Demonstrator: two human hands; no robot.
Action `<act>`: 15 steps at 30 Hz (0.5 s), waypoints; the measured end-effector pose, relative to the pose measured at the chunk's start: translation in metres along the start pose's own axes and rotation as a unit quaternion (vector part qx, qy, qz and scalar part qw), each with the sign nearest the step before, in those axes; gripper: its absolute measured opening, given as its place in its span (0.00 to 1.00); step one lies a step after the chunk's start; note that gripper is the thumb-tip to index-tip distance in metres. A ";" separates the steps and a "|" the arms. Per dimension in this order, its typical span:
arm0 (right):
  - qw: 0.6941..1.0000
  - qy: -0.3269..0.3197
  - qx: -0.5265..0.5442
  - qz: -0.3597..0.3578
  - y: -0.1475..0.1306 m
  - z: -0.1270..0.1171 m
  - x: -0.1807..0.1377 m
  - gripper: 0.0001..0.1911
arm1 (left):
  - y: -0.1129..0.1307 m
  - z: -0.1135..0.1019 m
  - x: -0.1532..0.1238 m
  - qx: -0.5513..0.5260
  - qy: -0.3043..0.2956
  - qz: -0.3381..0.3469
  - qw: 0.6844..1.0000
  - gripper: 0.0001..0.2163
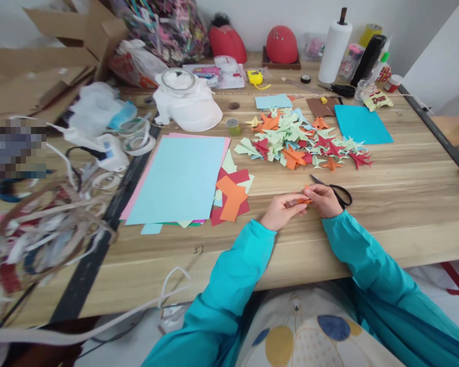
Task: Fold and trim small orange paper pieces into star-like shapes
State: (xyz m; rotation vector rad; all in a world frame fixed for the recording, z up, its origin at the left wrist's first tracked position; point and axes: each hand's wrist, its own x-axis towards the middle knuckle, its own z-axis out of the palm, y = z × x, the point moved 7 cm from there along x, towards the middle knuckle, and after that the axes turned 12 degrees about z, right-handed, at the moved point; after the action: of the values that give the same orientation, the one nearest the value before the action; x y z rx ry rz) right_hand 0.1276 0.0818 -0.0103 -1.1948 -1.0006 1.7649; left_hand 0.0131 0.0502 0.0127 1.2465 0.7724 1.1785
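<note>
My left hand (281, 210) and my right hand (323, 200) meet over the wooden table (405, 204). Both pinch a small folded piece of orange paper (304, 201) between their fingertips. Black-handled scissors (338, 191) lie on the table just behind my right hand. Beyond them spreads a pile of folded paper shapes (298, 143) in green, red and orange. To the left of my hands lie loose red and orange paper squares (232, 198) and a stack of large light-blue and pink sheets (179, 178).
A blue sheet (361, 125) lies at the right rear. A paper towel roll (334, 51), red helmets (282, 45), a yellow tape measure (254, 77), a white cap (189, 104) and tape rolls (137, 140) crowd the back. Tangled strips (42, 229) fill the left.
</note>
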 end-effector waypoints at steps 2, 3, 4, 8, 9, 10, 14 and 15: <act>1.000 0.009 -0.004 -0.008 -0.001 0.000 0.000 0.12 | -0.002 -0.001 0.000 -0.001 0.009 -0.003 1.000 0.13; 1.000 0.016 -0.005 -0.015 -0.002 -0.001 0.000 0.12 | -0.002 -0.001 0.000 0.002 0.014 -0.002 1.000 0.12; 0.999 0.023 -0.007 -0.025 -0.004 -0.001 -0.001 0.12 | -0.002 -0.002 0.000 0.010 0.018 0.002 1.000 0.12; 0.994 0.046 -0.028 -0.093 -0.018 -0.003 -0.006 0.10 | 0.003 -0.005 0.000 0.103 0.009 0.038 0.994 0.10; 0.992 0.050 -0.035 -0.108 -0.021 -0.003 -0.008 0.10 | 0.004 -0.004 0.000 0.125 -0.002 0.046 0.991 0.09; 0.991 0.055 -0.042 -0.118 -0.024 -0.003 -0.009 0.09 | 0.005 -0.003 0.001 0.141 -0.012 0.052 0.989 0.09; 0.984 0.070 -0.062 -0.152 -0.030 -0.003 -0.013 0.08 | 0.006 -0.002 0.001 0.144 -0.023 0.053 0.988 0.09; 0.983 0.072 -0.065 -0.158 -0.031 -0.003 -0.013 0.08 | 0.007 -0.002 0.001 0.139 -0.022 0.048 0.989 0.10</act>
State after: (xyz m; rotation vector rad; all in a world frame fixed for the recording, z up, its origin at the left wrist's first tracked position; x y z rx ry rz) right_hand 0.1392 0.0827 0.0217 -1.1516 -1.1620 1.3646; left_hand 0.0099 0.0507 0.0188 1.5497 0.8732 1.1432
